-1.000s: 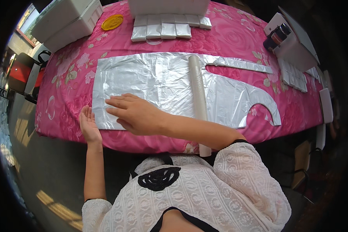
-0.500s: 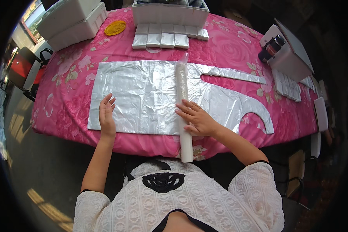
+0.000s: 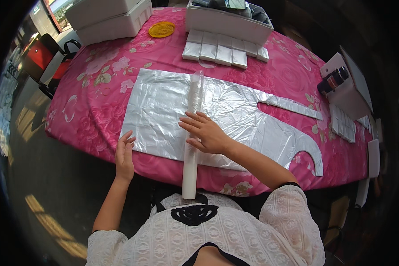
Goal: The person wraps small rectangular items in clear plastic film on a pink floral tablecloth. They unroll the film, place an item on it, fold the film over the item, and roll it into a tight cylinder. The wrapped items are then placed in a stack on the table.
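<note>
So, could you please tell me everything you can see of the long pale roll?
The long pale roll is a slim cylinder, whitish at its near end, with clear, plastic-looking film at the far end. It lies across the silvery sheet, its near end jutting past the edge of the pink-covered table. The right hand lies over its middle, palm down.

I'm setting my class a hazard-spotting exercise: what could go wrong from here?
The pale roll overhangs the near edge of the pink-covered table, so it might slip off if the right hand lifts away. The silver plastic sheet under it is wrinkled and could bunch or shift if the roll moves.
</note>
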The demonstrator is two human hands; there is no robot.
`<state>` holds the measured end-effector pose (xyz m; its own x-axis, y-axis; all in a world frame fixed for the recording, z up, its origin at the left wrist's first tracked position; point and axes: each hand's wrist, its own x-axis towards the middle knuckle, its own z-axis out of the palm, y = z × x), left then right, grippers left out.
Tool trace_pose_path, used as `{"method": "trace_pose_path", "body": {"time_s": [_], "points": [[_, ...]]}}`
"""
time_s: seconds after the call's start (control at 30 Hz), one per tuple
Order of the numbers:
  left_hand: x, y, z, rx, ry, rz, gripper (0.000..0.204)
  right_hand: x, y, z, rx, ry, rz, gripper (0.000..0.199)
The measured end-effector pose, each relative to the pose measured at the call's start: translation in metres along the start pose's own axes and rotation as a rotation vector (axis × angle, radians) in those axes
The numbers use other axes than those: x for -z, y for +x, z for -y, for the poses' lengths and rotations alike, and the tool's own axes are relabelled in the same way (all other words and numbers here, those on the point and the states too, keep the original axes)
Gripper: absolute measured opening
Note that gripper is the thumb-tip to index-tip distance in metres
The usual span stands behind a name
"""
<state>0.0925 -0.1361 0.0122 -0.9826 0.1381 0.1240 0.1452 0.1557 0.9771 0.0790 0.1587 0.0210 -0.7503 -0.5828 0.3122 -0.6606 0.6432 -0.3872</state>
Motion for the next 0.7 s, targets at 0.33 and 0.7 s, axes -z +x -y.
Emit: {"method": "trace_pose_path", "body": {"time_s": [0.33, 0.7], "points": [[-0.001, -0.066, -0.012, 0.272, -0.112, 0.176, 0.038, -0.05, 0.095, 0.017, 0.224, 0.2, 0.017, 0.05], [0.016, -0.078, -0.003, 0.442, -0.199, 0.232, 0.037, -0.036, 0.069, -0.009, 0.327, 0.044, 0.19, 0.059]]}}
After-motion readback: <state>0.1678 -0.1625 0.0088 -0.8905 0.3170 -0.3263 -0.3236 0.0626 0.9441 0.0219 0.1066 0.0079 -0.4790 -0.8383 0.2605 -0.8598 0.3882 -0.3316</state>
